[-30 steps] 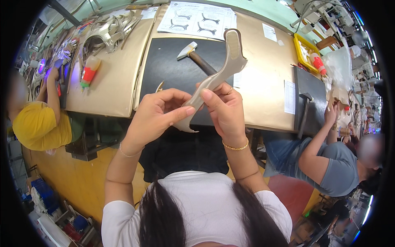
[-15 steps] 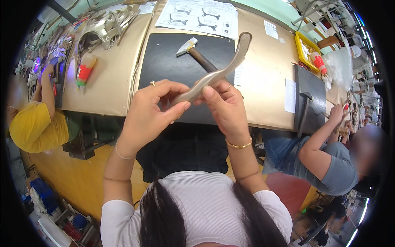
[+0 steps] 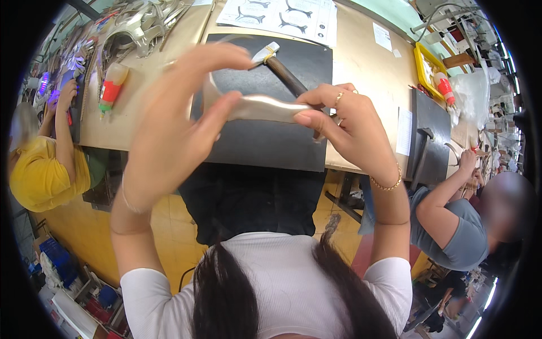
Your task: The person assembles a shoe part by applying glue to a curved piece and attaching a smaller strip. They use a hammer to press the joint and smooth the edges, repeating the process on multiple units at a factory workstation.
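Note:
A curved, glossy taupe strip (image 3: 265, 108), leather-like, is raised above the black mat (image 3: 271, 147). My right hand (image 3: 353, 124) pinches its right end between thumb and fingers. My left hand (image 3: 169, 118) is blurred by motion at the other end. Its thumb overlaps the strip, while the fingers arch above with a wide gap between. The strip's left end bends upward inside that gap, partly hidden by the hand. Behind the strip, a hammer (image 3: 287, 74) with a wooden handle lies on the mat.
Printed drawing sheets (image 3: 276, 17) lie beyond the mat. A red-and-white bottle (image 3: 113, 87) and a pile of cut pieces (image 3: 141, 31) are at left. A yellow tray (image 3: 422, 70) is at right. People in yellow (image 3: 48, 175) and grey-blue (image 3: 454, 226) sit at either side.
The strip has swung from slanting up at the right to nearly level. My left hand has risen and its fingers have spread apart. My right hand has moved right to the strip's right end.

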### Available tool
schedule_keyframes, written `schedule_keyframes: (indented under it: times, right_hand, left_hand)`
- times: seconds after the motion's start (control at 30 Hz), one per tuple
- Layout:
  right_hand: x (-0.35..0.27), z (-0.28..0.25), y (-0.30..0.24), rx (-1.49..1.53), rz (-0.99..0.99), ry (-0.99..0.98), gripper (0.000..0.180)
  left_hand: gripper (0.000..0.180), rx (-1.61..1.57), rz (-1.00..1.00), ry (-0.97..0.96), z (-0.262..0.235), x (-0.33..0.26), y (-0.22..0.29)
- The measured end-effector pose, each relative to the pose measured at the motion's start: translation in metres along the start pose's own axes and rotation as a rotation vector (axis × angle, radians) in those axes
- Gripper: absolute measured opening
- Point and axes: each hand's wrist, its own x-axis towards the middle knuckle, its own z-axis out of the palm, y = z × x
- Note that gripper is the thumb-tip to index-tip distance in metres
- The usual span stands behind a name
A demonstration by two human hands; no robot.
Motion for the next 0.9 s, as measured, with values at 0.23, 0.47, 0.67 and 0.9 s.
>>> schedule_keyframes:
  times: [0.23, 0.47, 0.67, 0.9]
  right_hand:
    - [0.002, 0.018, 0.007, 0.474, -0.035, 0.107, 0.023]
    - [0.0, 0.02, -0.004, 0.285, -0.036, 0.145, 0.023]
    - [0.0, 0.007, 0.003, 0.321, 0.039, -0.031, 0.028]
    - [0.004, 0.01, 0.019, 0.867, 0.277, -0.383, 0.027]
  left_hand:
    - [0.041, -0.969, -0.624, 0.018, 0.052, -0.036, -0.002]
    - [0.033, -1.223, -0.334, 0.365, 0.085, -0.037, -0.024]
    - [0.022, -1.332, -0.326, 0.358, 0.093, -0.032, -0.024]
    - [0.02, -1.37, -0.367, 0.199, 0.088, -0.032, -0.035]
